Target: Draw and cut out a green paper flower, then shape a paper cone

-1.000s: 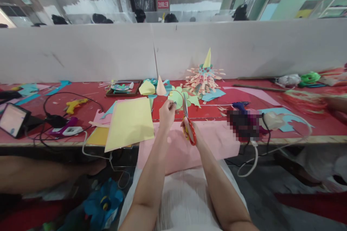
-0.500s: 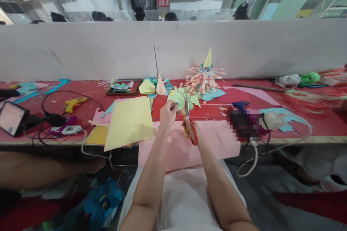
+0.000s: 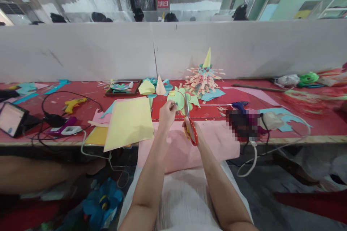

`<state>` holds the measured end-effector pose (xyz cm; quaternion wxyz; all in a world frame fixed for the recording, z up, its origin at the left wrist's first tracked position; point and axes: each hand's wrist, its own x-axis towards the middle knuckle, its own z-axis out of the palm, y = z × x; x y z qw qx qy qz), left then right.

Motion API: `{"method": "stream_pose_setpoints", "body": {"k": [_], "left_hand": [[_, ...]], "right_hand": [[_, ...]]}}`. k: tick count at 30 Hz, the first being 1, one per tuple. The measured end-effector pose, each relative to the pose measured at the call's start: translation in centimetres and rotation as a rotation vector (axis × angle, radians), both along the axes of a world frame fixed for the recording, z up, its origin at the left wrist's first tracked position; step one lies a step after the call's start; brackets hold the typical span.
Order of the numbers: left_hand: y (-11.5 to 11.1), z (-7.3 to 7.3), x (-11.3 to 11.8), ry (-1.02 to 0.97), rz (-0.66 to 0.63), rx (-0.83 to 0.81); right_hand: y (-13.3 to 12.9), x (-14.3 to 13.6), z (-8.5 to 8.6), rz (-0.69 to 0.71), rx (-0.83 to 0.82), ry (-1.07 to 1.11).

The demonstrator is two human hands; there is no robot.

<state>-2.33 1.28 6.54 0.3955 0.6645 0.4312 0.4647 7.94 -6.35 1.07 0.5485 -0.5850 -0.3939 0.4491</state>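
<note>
My left hand (image 3: pixel 167 114) is closed on the lower left edge of a light green paper piece (image 3: pixel 178 97) with rounded lobes. In my right hand (image 3: pixel 193 130) are scissors (image 3: pixel 193 133) with red handles, their blades pointing up across the green paper. How far the blades are apart is hard to tell. Under my hands a large pink sheet (image 3: pixel 211 140) hangs over the table's front edge. More green paper scraps (image 3: pixel 194 100) lie just behind the blades.
Yellow sheets (image 3: pixel 130 122) lie left of my hands. Behind stand a pink cone (image 3: pixel 160 86) and a fringed paper figure (image 3: pixel 203 77). A yellow glue gun (image 3: pixel 74 104) and cables are at left, a blue glue gun (image 3: pixel 240 105) at right. A white partition (image 3: pixel 108 50) runs behind.
Hardly anything differs. Both hands stay in nearly the same place with the paper and the scissors; the whole view has shifted slightly.
</note>
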Motion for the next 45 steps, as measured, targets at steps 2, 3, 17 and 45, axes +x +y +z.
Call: {"method": "stream_pose_setpoints", "body": {"k": [2,3,17,45], "left_hand": [[0.1,-0.1,-0.1,-0.021,-0.009,0.001],[0.2,-0.1,-0.2,-0.028,-0.012,0.002],[0.5,0.4,-0.7,-0.004,0.038,0.017],[0.7,0.8,-0.9,0.069,0.084,0.047]], "right_hand": [[-0.1,-0.1,0.2,-0.003,0.015,0.007],[-0.1,-0.1,0.3,-0.007,0.022,0.011],[0.0,-0.2,0.3,-0.003,-0.013,-0.011],[0.0,-0.4,0.0,-0.005,-0.040,0.006]]}}
